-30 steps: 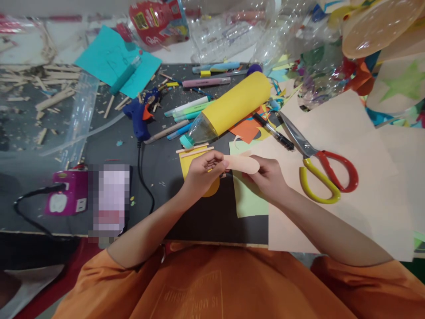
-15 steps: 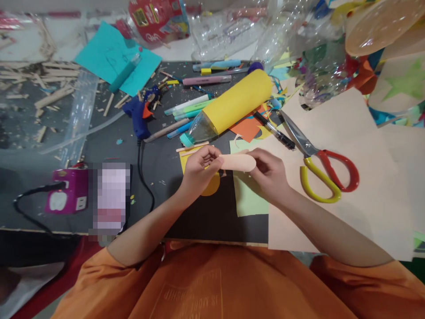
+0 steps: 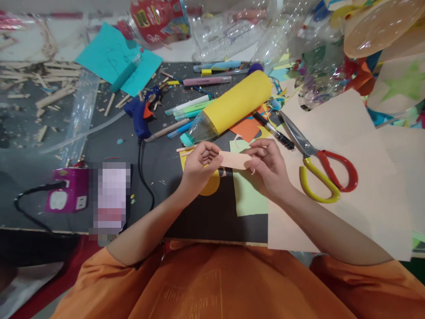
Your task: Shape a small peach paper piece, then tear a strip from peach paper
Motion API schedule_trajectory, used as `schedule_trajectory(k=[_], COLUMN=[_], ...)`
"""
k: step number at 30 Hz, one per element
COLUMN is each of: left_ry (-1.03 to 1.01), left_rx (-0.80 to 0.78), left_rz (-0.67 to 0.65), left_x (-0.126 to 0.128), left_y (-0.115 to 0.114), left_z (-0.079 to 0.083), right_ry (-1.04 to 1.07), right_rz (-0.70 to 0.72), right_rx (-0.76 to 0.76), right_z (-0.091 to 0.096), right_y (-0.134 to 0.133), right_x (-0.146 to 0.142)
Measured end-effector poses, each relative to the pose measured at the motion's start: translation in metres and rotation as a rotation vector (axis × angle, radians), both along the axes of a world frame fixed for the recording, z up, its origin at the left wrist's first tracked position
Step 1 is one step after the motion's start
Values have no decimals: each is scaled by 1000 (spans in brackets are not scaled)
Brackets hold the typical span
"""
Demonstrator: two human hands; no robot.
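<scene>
Between my two hands is a short strip of pale peach paper (image 3: 235, 160), held level above the table. My left hand (image 3: 200, 170) pinches its left end between thumb and curled fingers. At the other end my right hand (image 3: 268, 167) grips the paper, thumb in front, with a thin curl of paper by the thumb. Under the hands lie a light green sheet (image 3: 250, 197) and a yellow paper piece with a rounded end (image 3: 210, 186). Just beyond rests a bottle wrapped in yellow paper (image 3: 239, 102), its turquoise cap pointing left.
Scissors with red and yellow handles (image 3: 320, 166) lie on large peach sheets (image 3: 365, 212) at right. Left are a blue glue gun (image 3: 137, 117) with its cord, a purple box (image 3: 68, 190) and a blurred-out phone (image 3: 113, 195). Markers (image 3: 191, 108) and plastic bottles (image 3: 229, 37) lie behind.
My right thumb has come round to the front of the strip's right end, and the right fingers have lifted and spread behind it. The left hand has barely moved.
</scene>
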State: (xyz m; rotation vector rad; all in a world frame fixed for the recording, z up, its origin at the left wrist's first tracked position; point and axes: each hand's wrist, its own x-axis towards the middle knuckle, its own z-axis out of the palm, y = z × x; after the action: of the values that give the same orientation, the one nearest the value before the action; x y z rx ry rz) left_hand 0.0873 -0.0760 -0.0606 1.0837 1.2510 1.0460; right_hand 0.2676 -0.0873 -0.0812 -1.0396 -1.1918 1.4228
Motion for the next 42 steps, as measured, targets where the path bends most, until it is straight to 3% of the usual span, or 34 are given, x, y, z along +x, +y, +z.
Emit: schedule_trajectory(k=[4, 7, 12, 14, 18, 22, 42], left_ry=[135, 198, 72, 32, 24, 50, 181], left_rx=[169, 289, 243, 224, 214, 218, 195], left_rz=[-58, -92, -116, -154, -239, -238, -263], left_x=[-1, -1, -2, -2, -1, 0, 0], left_y=[-5, -7, -7, -8, -10, -11, -9], left_z=[-3, -4, -3, -2, -2, -3, -2], right_ry=[-243, -430, -569, -563, -454, -413, -407], right_rz=[84, 144, 269, 302, 287, 274, 179], right_rx=[15, 115, 337, 328, 149, 55, 147], right_z=[6, 11, 12, 13, 12, 11, 14], right_y=[2, 2, 2, 2, 1, 2, 1], right_x=[-1, -2, -3, -3, -2, 0, 0])
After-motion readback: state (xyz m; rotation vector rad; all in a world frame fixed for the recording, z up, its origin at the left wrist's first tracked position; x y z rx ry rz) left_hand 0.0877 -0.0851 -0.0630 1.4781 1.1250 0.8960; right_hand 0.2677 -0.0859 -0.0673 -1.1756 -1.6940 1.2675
